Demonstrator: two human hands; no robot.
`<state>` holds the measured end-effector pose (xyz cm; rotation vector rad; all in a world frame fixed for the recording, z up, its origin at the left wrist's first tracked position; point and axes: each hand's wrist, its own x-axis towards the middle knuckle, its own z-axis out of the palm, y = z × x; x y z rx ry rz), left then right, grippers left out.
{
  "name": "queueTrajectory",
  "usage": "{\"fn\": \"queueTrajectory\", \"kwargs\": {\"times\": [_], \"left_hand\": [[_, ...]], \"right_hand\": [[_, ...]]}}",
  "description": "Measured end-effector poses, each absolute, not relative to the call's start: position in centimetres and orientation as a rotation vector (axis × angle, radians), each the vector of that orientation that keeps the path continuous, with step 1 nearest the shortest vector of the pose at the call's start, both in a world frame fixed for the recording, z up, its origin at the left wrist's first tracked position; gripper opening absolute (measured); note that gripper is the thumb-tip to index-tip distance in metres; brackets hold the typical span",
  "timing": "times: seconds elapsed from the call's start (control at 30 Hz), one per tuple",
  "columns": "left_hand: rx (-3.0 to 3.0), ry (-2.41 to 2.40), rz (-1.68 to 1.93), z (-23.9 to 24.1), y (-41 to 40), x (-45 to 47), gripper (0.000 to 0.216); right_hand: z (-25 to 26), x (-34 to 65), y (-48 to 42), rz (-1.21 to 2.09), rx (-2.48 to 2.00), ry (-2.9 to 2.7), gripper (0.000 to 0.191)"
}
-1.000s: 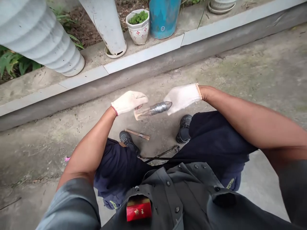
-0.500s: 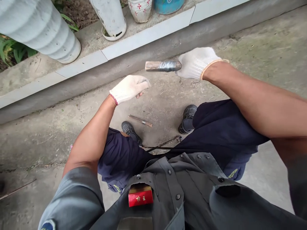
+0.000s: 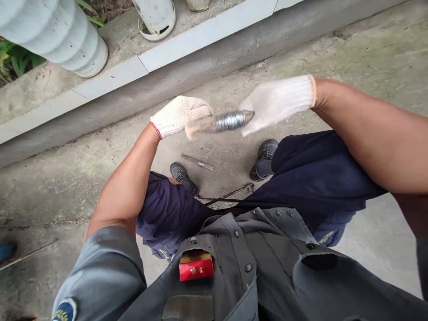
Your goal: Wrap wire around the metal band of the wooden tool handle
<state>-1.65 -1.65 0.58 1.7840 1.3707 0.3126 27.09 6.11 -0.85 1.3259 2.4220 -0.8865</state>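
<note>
My right hand, in a white knit glove, is closed at the pointed right end of a wooden stick with shiny metal wire wound around its middle. The stick slants, and its left end is blurred. Behind that end is my left hand, also gloved, its thumb pressed against curled fingers. What those fingers hold, if anything, is hidden. A second, thinner wooden stick, also wrapped with wire, lies on the concrete between my shoes.
A low tiled ledge crosses ahead, bearing a ribbed white pot and a white cylinder. Dark rods lie by my feet. A thin stick is on the ground at left. A red box sits in my shirt pocket.
My right hand has come lower with the wire-wound stick, which has swung left and tilted, now overlapping my left hand. My left hand has barely moved. The view has shifted slightly.
</note>
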Motion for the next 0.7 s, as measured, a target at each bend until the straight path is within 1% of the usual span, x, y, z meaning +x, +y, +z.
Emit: {"fn": "queueTrajectory", "kwargs": {"times": [0.07,0.2,0.27,0.33,0.37,0.4,0.43,0.57,0.7], "left_hand": [[1.765,1.360,0.324,0.7,-1.6,-1.6,0.034],[1.772,1.386,0.361,1.4,-1.6,-0.8,0.035],[1.784,1.402,0.345,1.6,-1.7,-0.3,0.033],[1.782,1.424,0.298,1.7,-1.8,0.0,0.032],[1.776,1.434,0.276,1.7,-1.9,0.1,0.031],[1.769,1.444,0.262,1.7,-1.9,0.1,0.030],[1.768,1.452,0.258,1.7,-1.9,0.1,0.029],[1.852,1.468,0.272,1.9,-1.7,-0.3,0.029],[1.922,1.471,0.275,1.5,-1.3,-0.9,0.034]], "right_hand": [[1.0,26.5,5.8,-0.855,1.342,2.403,0.061],[2.9,25.7,6.2,-0.747,1.697,2.485,0.065],[2.6,25.7,7.1,-0.545,1.764,2.516,0.073],[1.9,25.8,8.2,-0.327,1.785,2.456,0.083],[1.4,25.8,8.6,-0.238,1.773,2.407,0.086],[0.9,25.8,8.9,-0.175,1.749,2.353,0.084],[0.5,25.6,9.0,-0.143,1.707,2.307,0.078],[-0.7,24.7,7.7,-0.207,1.371,2.270,0.042],[-0.8,23.9,5.6,-0.370,1.038,2.316,0.030]]}}
